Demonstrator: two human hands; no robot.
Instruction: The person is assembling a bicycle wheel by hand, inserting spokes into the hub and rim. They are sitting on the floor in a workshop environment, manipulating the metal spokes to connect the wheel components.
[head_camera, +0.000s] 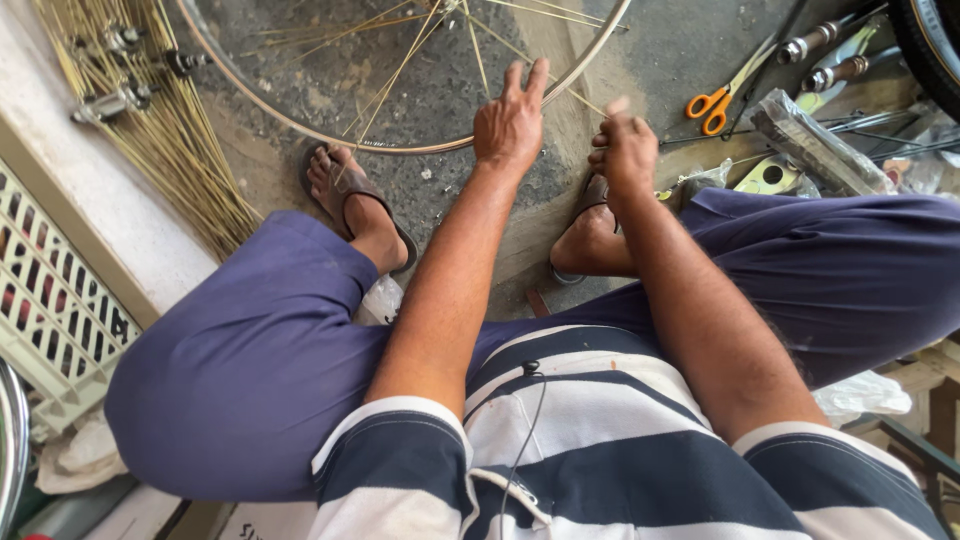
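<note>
A bare metal wheel rim (420, 150) lies on the concrete floor in front of me, with thin brass-coloured spokes (400, 65) fanning across it. My left hand (510, 120) rests on the rim's near edge, fingers stretched and apart over the spokes. My right hand (628, 150) is just right of it, outside the rim and blurred. Its fingers are pinched together on the end of a spoke that sticks out past the rim. My sandalled feet sit on either side, the left foot (355, 205) touching the rim.
A bundle of loose spokes (175, 140) with several hubs (110, 100) lies at the left by a pale ledge and a plastic crate (50, 300). Orange-handled scissors (712, 105), axles (830, 50), bagged parts (810, 140) and a tyre (935, 40) crowd the right.
</note>
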